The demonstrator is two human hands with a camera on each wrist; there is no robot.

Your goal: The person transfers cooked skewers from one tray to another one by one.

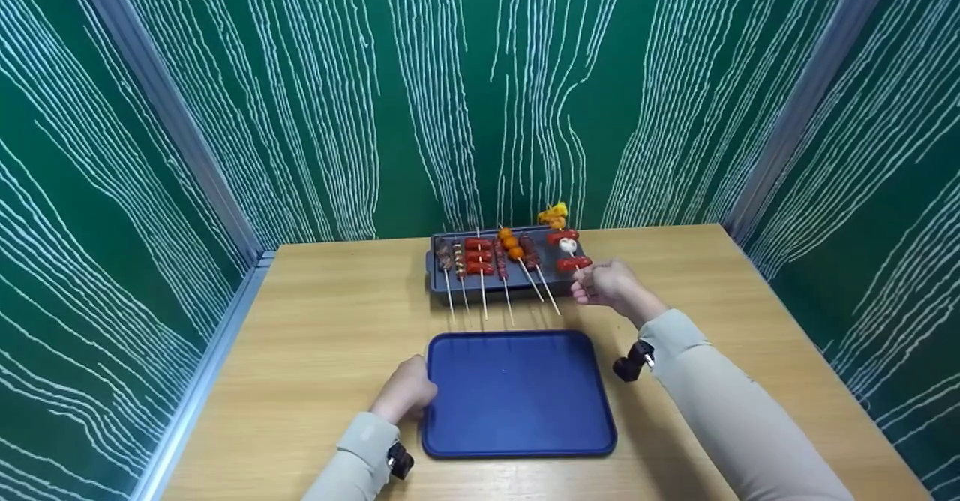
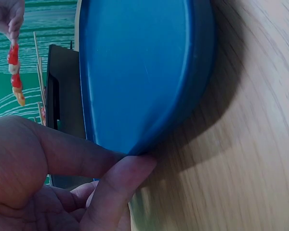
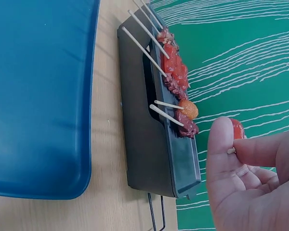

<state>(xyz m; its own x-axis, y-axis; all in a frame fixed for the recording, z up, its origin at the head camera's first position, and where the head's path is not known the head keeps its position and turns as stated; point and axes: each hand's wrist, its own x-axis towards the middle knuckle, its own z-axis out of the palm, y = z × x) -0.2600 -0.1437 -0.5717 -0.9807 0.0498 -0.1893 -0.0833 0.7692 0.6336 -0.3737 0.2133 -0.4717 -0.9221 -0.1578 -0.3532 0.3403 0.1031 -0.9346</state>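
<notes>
Beyond the right hand (image 1: 611, 287), a flat, green, white-streaked wall panel (image 1: 480, 58) stands between straight grey corner posts (image 1: 810, 96). A pale wood-grain tabletop (image 1: 330, 306) extends below the hand.

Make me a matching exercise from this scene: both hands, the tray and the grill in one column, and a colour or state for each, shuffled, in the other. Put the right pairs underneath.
Column one
1. Left hand
2. Right hand
3. Tray
4. Grill

Column two
A. Bears several skewers side by side
B. Grips the tray's rim
C. Pinches one held skewer by its stick
D. Blue

Right pairs: 1-B, 2-C, 3-D, 4-A
</notes>
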